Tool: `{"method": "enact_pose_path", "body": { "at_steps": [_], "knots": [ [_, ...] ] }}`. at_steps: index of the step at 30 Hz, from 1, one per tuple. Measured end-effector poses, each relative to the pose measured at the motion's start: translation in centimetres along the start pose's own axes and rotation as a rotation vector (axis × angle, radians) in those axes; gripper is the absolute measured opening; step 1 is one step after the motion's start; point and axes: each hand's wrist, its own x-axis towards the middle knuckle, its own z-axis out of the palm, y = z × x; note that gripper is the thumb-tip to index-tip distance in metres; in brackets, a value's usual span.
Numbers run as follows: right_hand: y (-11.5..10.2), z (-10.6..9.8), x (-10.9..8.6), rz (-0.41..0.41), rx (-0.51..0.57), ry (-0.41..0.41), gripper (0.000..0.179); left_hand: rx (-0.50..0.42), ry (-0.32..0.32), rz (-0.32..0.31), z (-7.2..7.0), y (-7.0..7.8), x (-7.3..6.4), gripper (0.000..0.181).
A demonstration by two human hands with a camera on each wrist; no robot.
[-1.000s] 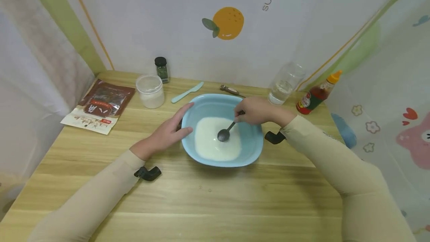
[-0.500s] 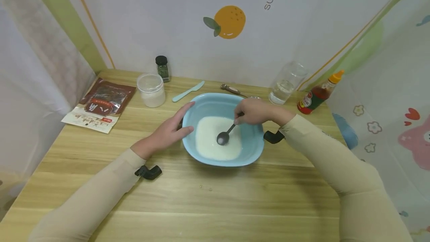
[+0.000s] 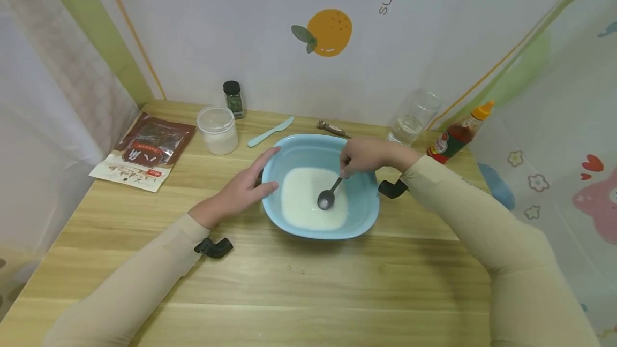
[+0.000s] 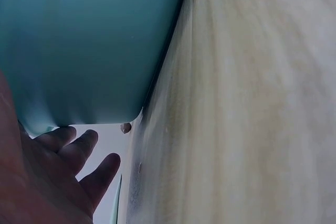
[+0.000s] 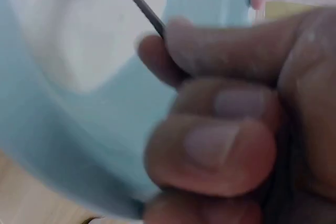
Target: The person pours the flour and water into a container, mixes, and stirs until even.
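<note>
A light blue basin (image 3: pixel 368 213) with white liquid (image 3: pixel 308 218) in it stands on the wooden table. My right hand (image 3: pixel 365 155) pinches the handle of a dark spoon (image 3: pixel 325 200), whose bowl is at the surface of the liquid. In the right wrist view, thumb and forefinger hold the handle and the other fingers are curled. My left hand (image 3: pixel 237 195) rests against the basin's left side, the thumb over the rim. The left wrist view shows the left hand's fingers (image 4: pixel 100 177) fairly straight by the basin's outer wall (image 4: pixel 94 51).
Behind the basin lie a pale blue knife (image 3: pixel 271 131) and a brown-handled utensil (image 3: pixel 332 128), partly hidden. To the left are a clear tub (image 3: pixel 219 135), a black-capped spice jar (image 3: pixel 233 102) and a brown packet (image 3: pixel 149 146). A glass (image 3: pixel 407 125) and sauce bottle (image 3: pixel 455 135) stand right.
The spoon has shifted slightly left, then right and a little nearer within the liquid, the right hand moving with it. The left hand and the basin stay in place.
</note>
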Motion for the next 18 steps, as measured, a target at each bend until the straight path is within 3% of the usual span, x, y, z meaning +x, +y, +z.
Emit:
{"method": "enact_pose_path", "body": {
  "at_steps": [3, 5, 9, 15, 18],
  "knots": [
    [0.07, 0.02, 0.08, -0.045, 0.03, -0.03, 0.022, 0.006, 0.002, 0.0, 0.22, 0.15, 0.29, 0.083],
    [-0.25, 0.0, 0.42, -0.055, 0.021, 0.007, 0.024, 0.014, 0.008, 0.004, 0.17, 0.15, 0.22, 0.083],
    [0.06, -0.07, 0.33, 0.004, -0.053, 0.106, 0.021, 0.022, 0.004, 0.011, 0.25, 0.1, 0.28, 0.083],
    [0.13, 0.16, 0.36, -0.008, 0.036, -0.025, 0.022, 0.019, 0.008, -0.002, 0.26, 0.18, 0.17, 0.083],
    [0.02, 0.38, 0.92, -0.017, 0.063, 0.012, 0.026, 0.016, 0.006, -0.003, 0.24, 0.26, 0.1, 0.083]
  ]
}}
